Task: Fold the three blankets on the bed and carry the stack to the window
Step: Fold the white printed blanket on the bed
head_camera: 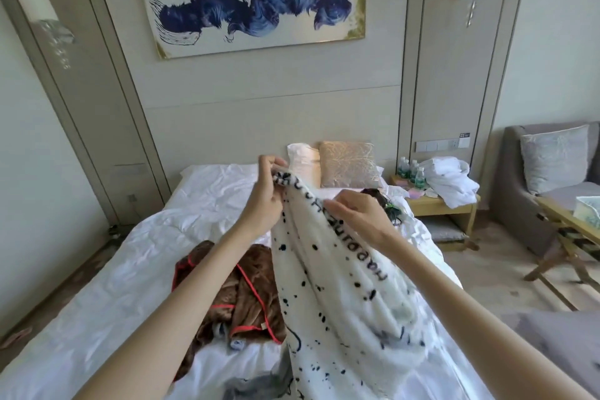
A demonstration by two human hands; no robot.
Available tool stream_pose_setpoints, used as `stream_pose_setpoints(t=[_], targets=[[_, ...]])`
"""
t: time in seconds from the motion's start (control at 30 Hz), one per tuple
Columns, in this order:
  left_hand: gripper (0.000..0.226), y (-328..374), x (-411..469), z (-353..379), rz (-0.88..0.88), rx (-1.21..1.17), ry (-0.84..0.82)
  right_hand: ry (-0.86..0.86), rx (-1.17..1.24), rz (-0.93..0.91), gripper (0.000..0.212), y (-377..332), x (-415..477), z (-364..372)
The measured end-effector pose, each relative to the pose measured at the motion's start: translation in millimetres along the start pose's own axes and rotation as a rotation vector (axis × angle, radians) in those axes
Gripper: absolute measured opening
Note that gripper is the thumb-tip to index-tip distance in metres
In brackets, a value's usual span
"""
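A white blanket (341, 302) with black spots and lettering hangs lifted above the bed (97, 286). My left hand (263, 198) pinches its top corner, and my right hand (354, 214) grips the upper edge a little to the right. A brown blanket with red trim (240, 289) lies crumpled on the bed under my left forearm. A grey blanket (250, 383) shows partly at the bottom, tucked under the other two.
Two pillows (347, 166) lean at the headboard. A nightstand (435, 201) with water bottles and a white robe stands right of the bed. Farther right are a grey sofa (552, 178) and a wooden table (571, 227). Carpet floor runs along both sides.
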State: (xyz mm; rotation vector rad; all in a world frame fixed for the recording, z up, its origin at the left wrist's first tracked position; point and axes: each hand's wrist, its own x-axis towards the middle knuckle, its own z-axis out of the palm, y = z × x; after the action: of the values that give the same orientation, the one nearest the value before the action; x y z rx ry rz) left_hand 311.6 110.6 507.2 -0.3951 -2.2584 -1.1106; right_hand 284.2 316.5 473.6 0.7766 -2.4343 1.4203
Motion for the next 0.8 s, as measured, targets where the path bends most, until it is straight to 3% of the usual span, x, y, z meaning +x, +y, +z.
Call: stream_pose_setpoints(t=[0.07,0.13,0.37,0.47,0.8], targets=[[0.050,-0.4,-17.0,20.1,-0.005,-0.005,-0.123,-0.024,-0.017,-0.017,0.033,5.2,-9.2,12.7],[0.055,-2.8,-30.8,33.7,-0.019,-0.004,-0.217,-0.024,-0.019,-0.028,0.041,11.8,-17.3,24.5],[0.061,-11.7,-48.2,41.2,-0.074,-0.050,-0.270,-0.067,-0.310,0.071,0.032,51.1,-31.7,45.1],[0.058,-16.3,-52.1,37.7,-0.085,-0.049,-0.239,-0.115,-0.421,0.187,0.015,77.6,-38.8,53.1],[0.051,-64.9,-80.4,9.8,-0.219,0.005,-0.037,-0.160,-0.540,0.546,0.004,163.3,-91.8,23.2]])
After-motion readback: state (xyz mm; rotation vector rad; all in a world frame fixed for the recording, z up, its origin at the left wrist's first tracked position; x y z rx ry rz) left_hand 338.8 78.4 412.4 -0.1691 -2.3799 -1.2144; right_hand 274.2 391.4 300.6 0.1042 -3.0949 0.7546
